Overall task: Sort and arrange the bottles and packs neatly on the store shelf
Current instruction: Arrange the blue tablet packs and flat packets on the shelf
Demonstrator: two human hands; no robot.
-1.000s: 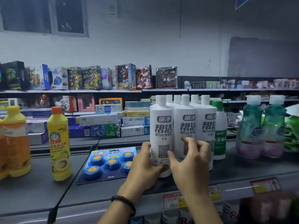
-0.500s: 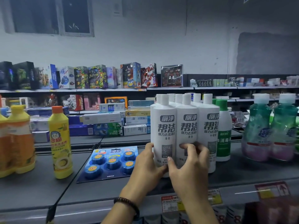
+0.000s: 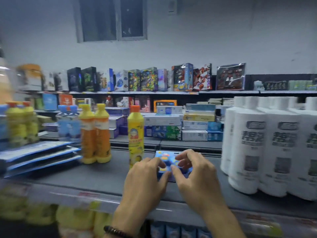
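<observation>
Blue pack (image 3: 163,157), centre frame, on shelf (image 3: 103,177).
Covered by left hand (image 3: 145,179) and right hand (image 3: 195,176), likely for restacking; grip cannot be told.

Smooth, slightly glossy plastic for the tall yellow bottle with the orange cap (image 3: 136,138), printed label on its front. Under it, dark grey shelf deck (image 3: 96,176), matt and smooth, metal by the look. Just right of that bottle, flat blue blister pack (image 3: 165,156), shiny clear plastic over printed card. Further right, white plastic bottles with black print (image 3: 247,148), smooth, with soft highlights. Left of the yellow bottle, two orange-and-yellow plastic bottles (image 3: 95,133), glossy. Beyond those, stacked flat blue packs (image 3: 37,155), glossy film. Behind, printed cardboard boxes (image 3: 163,120), smooth. Below, dark beaded bracelet (image 3: 116,231), dull sheen.
</observation>
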